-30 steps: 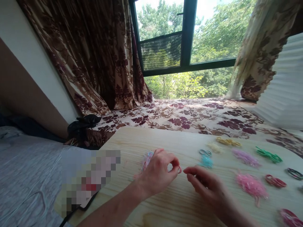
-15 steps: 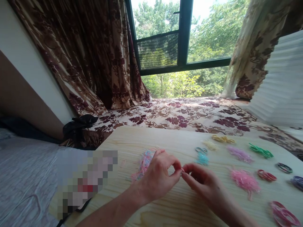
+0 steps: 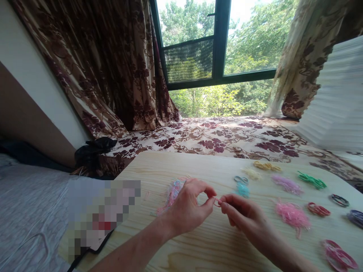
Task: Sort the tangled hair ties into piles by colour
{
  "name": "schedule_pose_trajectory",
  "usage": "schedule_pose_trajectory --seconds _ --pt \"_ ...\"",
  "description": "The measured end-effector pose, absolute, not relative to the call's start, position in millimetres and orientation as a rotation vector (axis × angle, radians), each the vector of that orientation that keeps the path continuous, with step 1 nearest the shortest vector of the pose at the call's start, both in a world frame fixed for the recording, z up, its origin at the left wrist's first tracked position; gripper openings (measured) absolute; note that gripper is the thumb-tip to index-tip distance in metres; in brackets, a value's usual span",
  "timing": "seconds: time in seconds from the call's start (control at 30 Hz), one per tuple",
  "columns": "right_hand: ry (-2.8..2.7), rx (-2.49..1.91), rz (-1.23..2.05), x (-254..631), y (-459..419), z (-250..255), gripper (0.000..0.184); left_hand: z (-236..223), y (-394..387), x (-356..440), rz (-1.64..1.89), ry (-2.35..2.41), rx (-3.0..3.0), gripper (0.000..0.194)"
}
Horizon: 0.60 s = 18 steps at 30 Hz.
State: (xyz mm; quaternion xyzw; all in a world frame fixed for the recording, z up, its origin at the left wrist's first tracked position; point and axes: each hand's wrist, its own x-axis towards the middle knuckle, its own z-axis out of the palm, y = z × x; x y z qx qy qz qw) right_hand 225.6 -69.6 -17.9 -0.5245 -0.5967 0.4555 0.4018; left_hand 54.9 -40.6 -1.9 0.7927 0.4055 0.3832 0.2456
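Observation:
A small pink elastic band (image 3: 217, 202) stretches between my fingertips above the wooden table (image 3: 159, 162). Thumb and index finger of my left hand (image 3: 188, 207) pinch one end of it. The other end is pinched by my right hand (image 3: 245, 215). Partly behind my left hand lies a mixed heap of pink, blue and lilac bands (image 3: 173, 192). Beyond my right hand is a small turquoise pile (image 3: 242, 189), with grey-blue hair ties (image 3: 241, 179) just behind it. To the right of my right hand sits a loose pile of pink bands (image 3: 292, 214).
Along the right side lie lilac bands (image 3: 287, 185), yellow ties (image 3: 267, 166), green ties (image 3: 312, 179), red ties (image 3: 319, 209), dark ties (image 3: 339, 200) and larger pink ties (image 3: 338, 254). A blurred-out object (image 3: 104, 219) is at the left edge. Behind the table is a flower-patterned window seat (image 3: 215, 141).
My right hand has drawn slightly apart from my left, and more of the pink band shows between the fingertips.

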Motion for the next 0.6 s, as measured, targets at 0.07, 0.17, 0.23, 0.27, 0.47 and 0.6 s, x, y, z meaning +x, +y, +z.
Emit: schedule_pose_trajectory --seconds 0.07,0.17,0.23,0.27,0.47,0.6 --pt "-1.496 -1.332 1.172 226.9 -69.6 -15.4 0.037 -3.9 -38.6 53.7 1.059 1.104 2.182 0.007" --pt "-1.487 -1.359 1.196 229.3 -69.4 -10.7 0.036 -7.0 -35.4 52.4 1.052 1.107 2.243 0.009" --pt "-1.515 -1.378 1.191 232.5 -68.5 -7.3 0.034 -8.5 -34.1 52.3 1.011 1.102 2.317 0.009" --pt "-1.541 -1.387 1.178 234.9 -67.5 -5.7 0.034 -9.2 -33.9 52.4 0.977 1.1 2.359 0.009" --pt "-1.693 -1.448 0.963 273.5 -59.7 10.8 0.039 -13.8 -36.0 53.5 0.648 1.093 2.572 0.014" --pt "-1.727 -1.523 0.695 321.9 -69.7 28.4 0.05 -15.7 -37.4 52.9 0.464 1.09 2.651 0.014"
